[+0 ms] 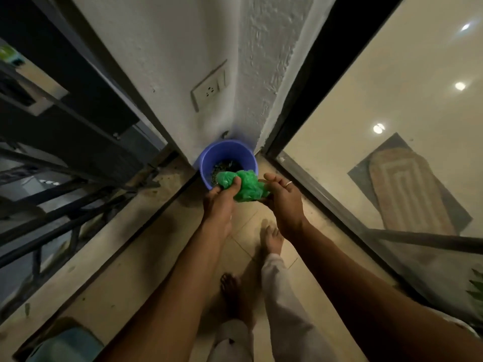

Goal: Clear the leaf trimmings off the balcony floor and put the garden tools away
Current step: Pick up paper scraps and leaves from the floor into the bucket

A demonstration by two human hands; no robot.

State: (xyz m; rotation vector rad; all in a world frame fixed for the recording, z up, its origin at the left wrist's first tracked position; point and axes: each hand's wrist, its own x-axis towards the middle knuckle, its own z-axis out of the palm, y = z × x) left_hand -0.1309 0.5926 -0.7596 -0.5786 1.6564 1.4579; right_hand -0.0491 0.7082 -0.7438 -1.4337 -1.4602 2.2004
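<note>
Far left of the bucket, the dark metal railing (52,205) runs along the balcony edge, and some dark scraps (149,180) lie on the ledge between it and the bucket. The blue bucket (209,158) stands on the floor, tucked into the corner where the two white walls meet. At its bottom lies a dark layer of leaf trimmings (223,167). On the wall above the bucket is a white socket plate (209,87).

My left hand (219,205) is at the near rim of the bucket, thumb and fingers clamped on the left end of a crumpled green plastic bag (245,188). The bag hangs over the bucket's near right edge, partly above the trimmings. My right hand (285,202), a ring on one finger, holds the bag's right end from beneath, fingers curled under it.

Nearer to me than the bucket, my bare feet stand on the tiled floor (243,231). Right of the bucket runs the glass door (392,113).
</note>
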